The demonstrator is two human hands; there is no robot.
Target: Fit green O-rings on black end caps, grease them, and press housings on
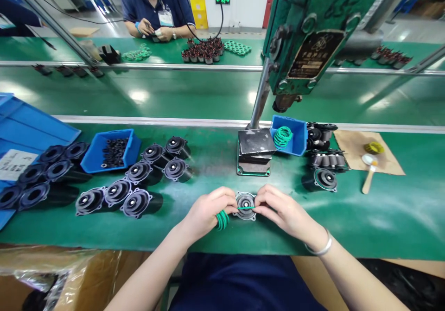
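In front of me on the green bench stands a round motor housing (245,212) with its open face up. A thin green rubber ring (246,207) is stretched across that face, pinched at one end by my left hand (212,209) and at the other by my right hand (283,209). Several more green rings (222,220) hang from the fingers of my left hand. Both hands are closed at the fingertips, one on each side of the housing. A silver bangle (324,245) sits on my right wrist.
Behind the housing rises a green press (309,37) above a steel block (256,142). A blue bin (294,135) holds green rings; another blue bin (91,155) holds small black parts. Several housings (137,203) stand left. A brush (368,179) lies right. Across the bench sits a co-worker (158,12).
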